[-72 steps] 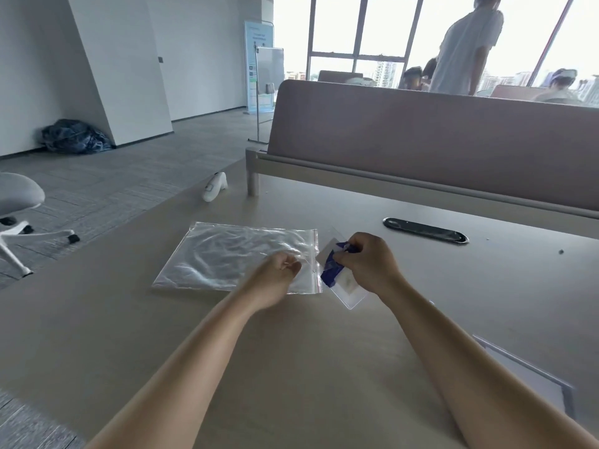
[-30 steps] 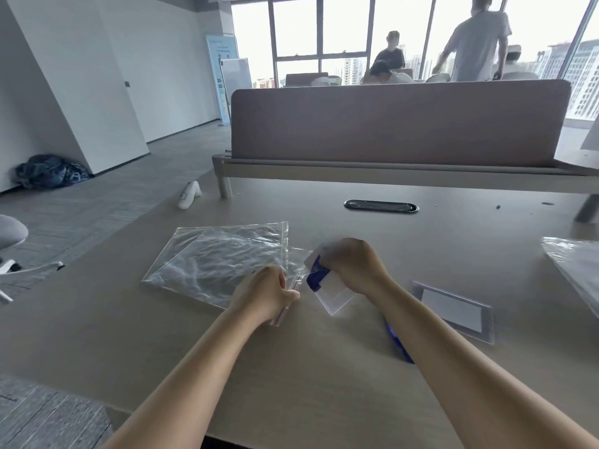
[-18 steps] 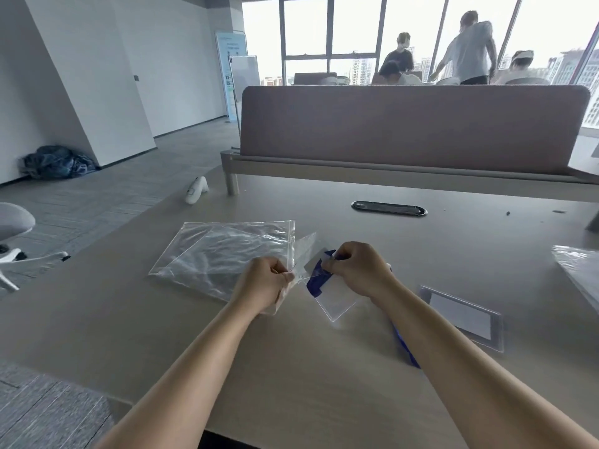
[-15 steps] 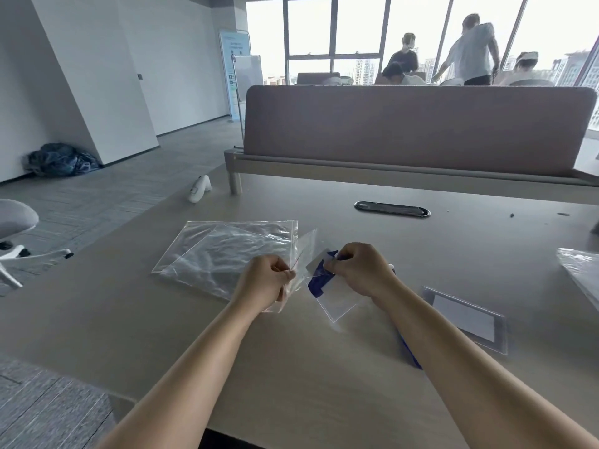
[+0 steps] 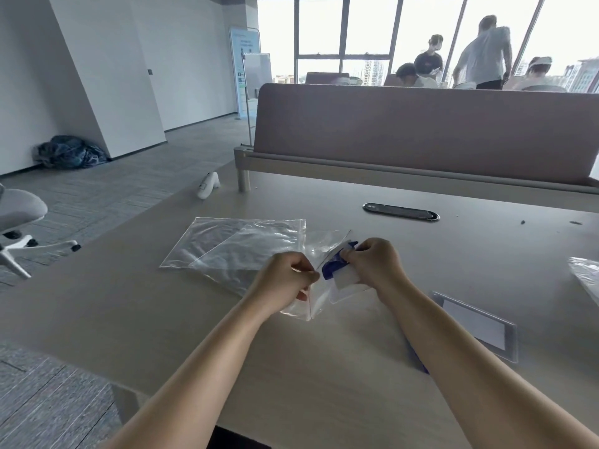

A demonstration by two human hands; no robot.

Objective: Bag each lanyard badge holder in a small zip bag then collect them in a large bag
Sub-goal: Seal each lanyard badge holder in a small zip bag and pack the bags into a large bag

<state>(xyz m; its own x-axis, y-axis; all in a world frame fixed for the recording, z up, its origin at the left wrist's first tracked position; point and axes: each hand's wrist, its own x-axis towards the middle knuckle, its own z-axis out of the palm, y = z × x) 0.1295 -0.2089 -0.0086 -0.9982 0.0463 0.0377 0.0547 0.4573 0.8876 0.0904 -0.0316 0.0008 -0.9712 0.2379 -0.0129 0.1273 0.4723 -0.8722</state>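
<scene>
A large clear zip bag [image 5: 240, 251] lies flat on the desk. My left hand [image 5: 285, 280] pinches its open mouth at the right end and lifts that edge. My right hand [image 5: 372, 264] grips a small zip bag [image 5: 346, 283] with a badge holder and folded blue lanyard [image 5: 334, 267] inside, held right at the large bag's mouth. A second badge holder [image 5: 476, 322] with a white insert lies on the desk to the right; a bit of its blue lanyard [image 5: 421, 364] shows under my right forearm.
More clear plastic bags [image 5: 586, 277] lie at the right edge. A black cable grommet [image 5: 400, 211] sits in the desk [image 5: 129, 303] ahead, with a brown divider panel [image 5: 421, 131] behind it. A white handheld device [image 5: 207, 186] lies far left. People stand by the windows.
The left hand has raised the large bag's mouth and the right hand has brought the small bagged holder up to the opening. The head view has shifted slightly.
</scene>
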